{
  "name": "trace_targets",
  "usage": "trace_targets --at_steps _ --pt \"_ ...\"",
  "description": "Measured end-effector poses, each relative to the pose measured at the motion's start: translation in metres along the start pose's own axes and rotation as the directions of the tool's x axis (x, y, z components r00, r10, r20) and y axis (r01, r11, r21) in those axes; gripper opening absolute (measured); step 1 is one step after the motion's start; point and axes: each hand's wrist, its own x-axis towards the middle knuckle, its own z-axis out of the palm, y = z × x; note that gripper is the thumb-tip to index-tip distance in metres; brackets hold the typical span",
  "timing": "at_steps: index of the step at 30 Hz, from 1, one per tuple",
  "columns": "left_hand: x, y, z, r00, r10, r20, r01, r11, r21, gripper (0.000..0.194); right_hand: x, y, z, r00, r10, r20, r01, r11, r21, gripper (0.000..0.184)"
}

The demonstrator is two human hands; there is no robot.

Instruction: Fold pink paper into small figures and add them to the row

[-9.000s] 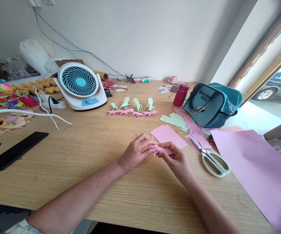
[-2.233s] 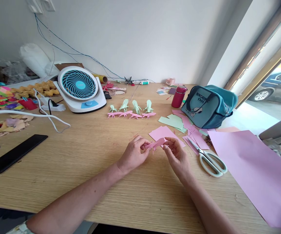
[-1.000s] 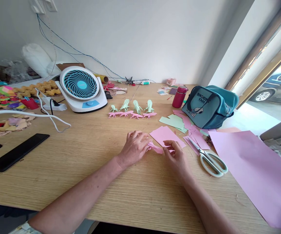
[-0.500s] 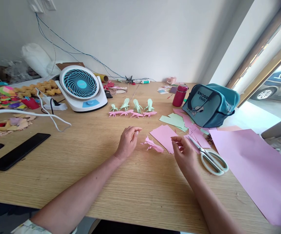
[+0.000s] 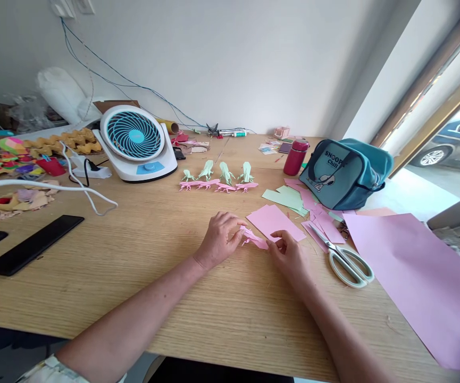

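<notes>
Left hand and right hand are back in at the pink origami insect, its long axis running between them. Both narrow, one per end, can't tell if gripping.

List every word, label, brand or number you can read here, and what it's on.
"SNOOP", last letter unclear: front of the teal bag
"Chill": same bag, just below
Too small to read: any print on the tube by the wall, or on the fan
</notes>
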Motion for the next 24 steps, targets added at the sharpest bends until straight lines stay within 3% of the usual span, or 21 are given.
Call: trace_targets --at_steps 10,16,20,24 --pt "-0.0011 -0.0034 0.0053 1.0 -0.022 -0.002 0.022 0.999 -0.028 0.014 0.0046 0.0034 0.0087 1.0 0.027 0.011 -0.028 0.997 0.076 0.025" --pt "-0.0004 -0.0037 0.0043 1.0 -0.008 -0.004 0.008 1.0 -0.016 0.015 0.0023 -0.0027 0.0074 0.999 0.033 0.005 -0.033 0.999 -0.039 0.015" --pt "-0.0004 -0.0043 0.0033 1.0 -0.006 -0.001 0.006 1.0 -0.016 0.017 0.0015 -0.0049 0.0042 0.99 -0.122 -0.065 0.114 0.987 -0.117 0.007" --pt "0.0003 -0.0052 0.0002 1.0 -0.002 0.013 0.002 1.0 -0.019 0.02 -0.0008 -0.0035 0.0013 0.95 -0.305 -0.062 0.294 0.945 -0.145 0.014"
